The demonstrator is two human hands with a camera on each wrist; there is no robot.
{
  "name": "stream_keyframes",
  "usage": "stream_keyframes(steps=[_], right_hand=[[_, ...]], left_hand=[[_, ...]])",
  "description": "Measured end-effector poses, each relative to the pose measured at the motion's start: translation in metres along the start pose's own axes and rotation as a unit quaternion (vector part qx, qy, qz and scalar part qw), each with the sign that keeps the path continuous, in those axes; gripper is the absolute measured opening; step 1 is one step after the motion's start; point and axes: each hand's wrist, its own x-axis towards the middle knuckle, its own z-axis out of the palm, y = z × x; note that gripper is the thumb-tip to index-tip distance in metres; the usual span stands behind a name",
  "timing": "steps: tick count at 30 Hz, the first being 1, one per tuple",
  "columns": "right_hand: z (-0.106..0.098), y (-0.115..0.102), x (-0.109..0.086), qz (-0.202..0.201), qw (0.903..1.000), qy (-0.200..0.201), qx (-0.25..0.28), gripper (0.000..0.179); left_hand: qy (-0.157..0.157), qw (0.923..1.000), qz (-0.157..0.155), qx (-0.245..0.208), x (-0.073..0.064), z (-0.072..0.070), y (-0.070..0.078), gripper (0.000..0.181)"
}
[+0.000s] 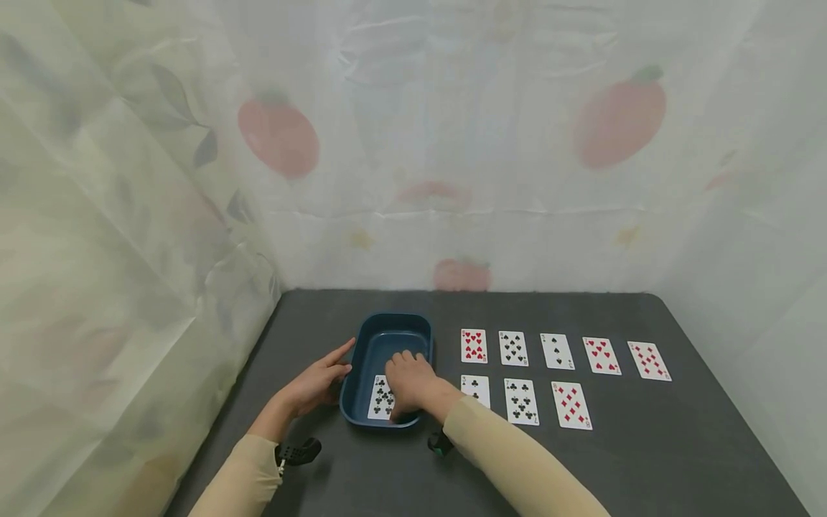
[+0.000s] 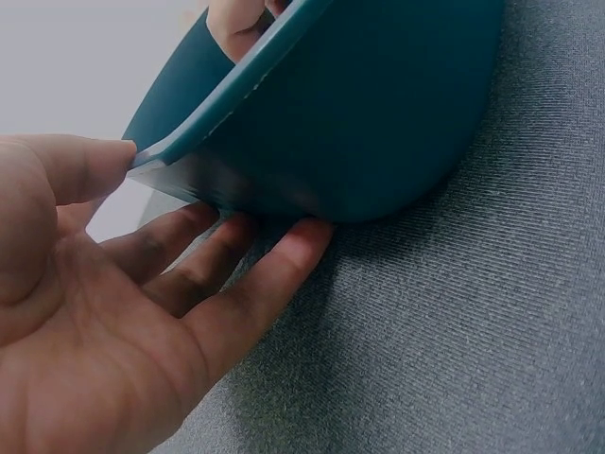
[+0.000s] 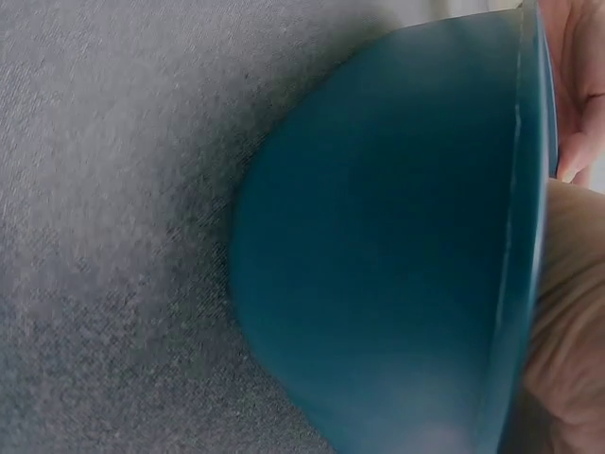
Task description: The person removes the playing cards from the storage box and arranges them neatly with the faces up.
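A blue rounded tray stands on the dark table. Inside its near end lies a face-up playing card with black clubs, partly covered by my right hand. That hand reaches down into the tray with bent fingers; its fingertips are hidden, so I cannot tell whether they grip a card. My left hand is at the tray's left side. In the left wrist view, one digit of the left hand touches the rim and other fingers lie extended against the lower outer wall.
Right of the tray, face-up playing cards lie in two rows. The far row runs from a hearts card to a diamonds card. Nearer are a clubs card and a diamonds card, plus another clubs card beside my right forearm.
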Motion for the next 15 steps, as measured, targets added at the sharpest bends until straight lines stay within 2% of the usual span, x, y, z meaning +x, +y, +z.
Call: stream_keyframes(steps=[5, 10, 15], right_hand=[[0.004, 0.0, 0.003, 0.01, 0.9999, -0.002, 0.006, 0.088], [0.012, 0.001, 0.009, 0.013, 0.9998, -0.004, 0.012, 0.08], [0.005, -0.003, 0.006, 0.001, 0.9999, -0.005, 0.014, 0.077]], left_hand=[[-0.001, 1.0, 0.0, -0.001, 0.0, 0.0, -0.001, 0.061], [-0.002, 1.0, -0.001, 0.0, 0.0, 0.0, 0.0, 0.061], [-0.002, 1.0, 0.0, 0.001, 0.0, 0.0, 0.0, 0.061]])
